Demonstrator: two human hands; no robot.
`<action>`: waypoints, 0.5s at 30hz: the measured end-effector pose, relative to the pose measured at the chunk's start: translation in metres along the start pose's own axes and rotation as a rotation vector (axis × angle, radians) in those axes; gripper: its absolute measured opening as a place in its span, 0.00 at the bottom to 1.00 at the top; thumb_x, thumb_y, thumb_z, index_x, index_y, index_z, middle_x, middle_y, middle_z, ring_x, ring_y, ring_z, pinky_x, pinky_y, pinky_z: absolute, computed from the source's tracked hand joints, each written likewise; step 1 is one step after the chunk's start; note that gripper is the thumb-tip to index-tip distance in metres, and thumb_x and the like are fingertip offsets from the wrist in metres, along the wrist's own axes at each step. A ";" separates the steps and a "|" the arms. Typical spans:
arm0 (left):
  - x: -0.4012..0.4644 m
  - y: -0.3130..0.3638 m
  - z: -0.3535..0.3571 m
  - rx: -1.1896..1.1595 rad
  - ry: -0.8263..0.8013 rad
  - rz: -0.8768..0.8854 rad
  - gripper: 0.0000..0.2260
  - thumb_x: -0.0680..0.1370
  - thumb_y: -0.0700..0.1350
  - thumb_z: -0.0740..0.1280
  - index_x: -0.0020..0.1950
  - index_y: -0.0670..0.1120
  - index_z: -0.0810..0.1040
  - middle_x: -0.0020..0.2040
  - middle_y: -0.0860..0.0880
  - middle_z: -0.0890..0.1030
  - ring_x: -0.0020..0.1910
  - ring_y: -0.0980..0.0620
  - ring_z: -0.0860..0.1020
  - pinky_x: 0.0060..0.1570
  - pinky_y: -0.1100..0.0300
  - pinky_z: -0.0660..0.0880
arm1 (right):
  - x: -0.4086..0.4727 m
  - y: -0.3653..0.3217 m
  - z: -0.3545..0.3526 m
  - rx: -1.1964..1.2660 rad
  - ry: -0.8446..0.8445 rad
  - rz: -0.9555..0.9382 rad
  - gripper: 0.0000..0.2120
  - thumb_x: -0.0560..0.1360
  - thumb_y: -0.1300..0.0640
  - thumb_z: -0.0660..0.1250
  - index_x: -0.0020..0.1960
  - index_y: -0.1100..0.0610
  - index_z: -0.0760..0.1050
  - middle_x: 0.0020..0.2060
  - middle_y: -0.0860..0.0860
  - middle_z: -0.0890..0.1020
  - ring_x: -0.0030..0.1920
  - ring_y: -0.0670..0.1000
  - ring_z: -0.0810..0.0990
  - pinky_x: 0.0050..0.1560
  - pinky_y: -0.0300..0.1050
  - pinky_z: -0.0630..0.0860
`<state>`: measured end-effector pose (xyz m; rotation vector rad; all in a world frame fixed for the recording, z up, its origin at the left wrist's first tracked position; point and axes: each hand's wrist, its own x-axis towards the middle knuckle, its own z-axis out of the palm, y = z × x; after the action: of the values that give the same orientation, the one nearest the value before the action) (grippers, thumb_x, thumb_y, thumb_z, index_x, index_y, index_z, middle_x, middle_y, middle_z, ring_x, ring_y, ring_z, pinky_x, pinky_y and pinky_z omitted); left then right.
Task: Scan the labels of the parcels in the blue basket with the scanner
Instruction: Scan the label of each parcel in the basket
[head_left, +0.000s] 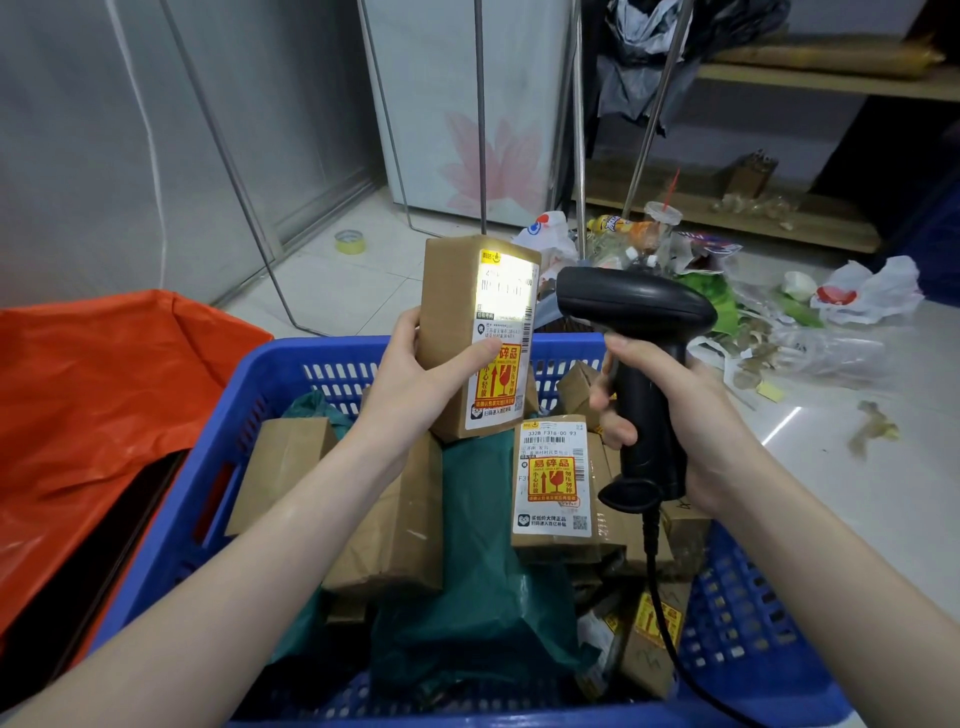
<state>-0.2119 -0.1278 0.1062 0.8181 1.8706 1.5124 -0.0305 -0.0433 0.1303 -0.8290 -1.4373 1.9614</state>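
My left hand (421, 369) holds a brown cardboard parcel (452, 312) upright above the blue basket (244, 415). Its white label faces right, and the label's top is lit bright by the scanner's light. My right hand (675, 410) grips the handle of a black corded scanner (639, 332), whose head points left at that label from close by. Inside the basket lie several more brown parcels, one (556, 483) with its white label and a red-and-yellow fragile sticker facing up, plus a dark green plastic mailer (478, 587).
An orange bag (98, 395) lies left of the basket. Litter, plastic bags and bottles (727, 291) are strewn on the tiled floor at the right. A yellow tape roll (350, 242) sits on the floor behind. Metal poles and wooden shelves stand at the back.
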 end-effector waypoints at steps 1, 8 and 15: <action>0.000 0.000 0.000 0.006 0.002 0.001 0.29 0.69 0.55 0.72 0.67 0.54 0.65 0.57 0.54 0.79 0.54 0.54 0.79 0.45 0.61 0.77 | 0.000 0.000 0.000 -0.002 0.000 0.001 0.11 0.69 0.50 0.68 0.38 0.58 0.73 0.28 0.54 0.77 0.22 0.49 0.68 0.27 0.40 0.67; -0.001 -0.001 0.000 0.025 0.006 0.002 0.29 0.69 0.56 0.72 0.67 0.54 0.65 0.58 0.54 0.78 0.54 0.55 0.79 0.45 0.61 0.77 | 0.000 0.000 0.000 -0.006 -0.003 0.008 0.11 0.69 0.50 0.68 0.35 0.57 0.73 0.28 0.54 0.77 0.22 0.49 0.68 0.27 0.41 0.67; 0.000 0.000 0.000 0.017 0.020 -0.008 0.29 0.69 0.55 0.72 0.67 0.54 0.64 0.58 0.53 0.78 0.55 0.53 0.79 0.46 0.60 0.77 | 0.000 0.000 -0.002 -0.050 -0.004 0.020 0.11 0.74 0.53 0.66 0.37 0.59 0.72 0.30 0.55 0.76 0.22 0.49 0.66 0.27 0.40 0.66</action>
<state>-0.2120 -0.1279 0.1059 0.8052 1.9019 1.5071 -0.0289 -0.0417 0.1302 -0.8653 -1.4913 1.9502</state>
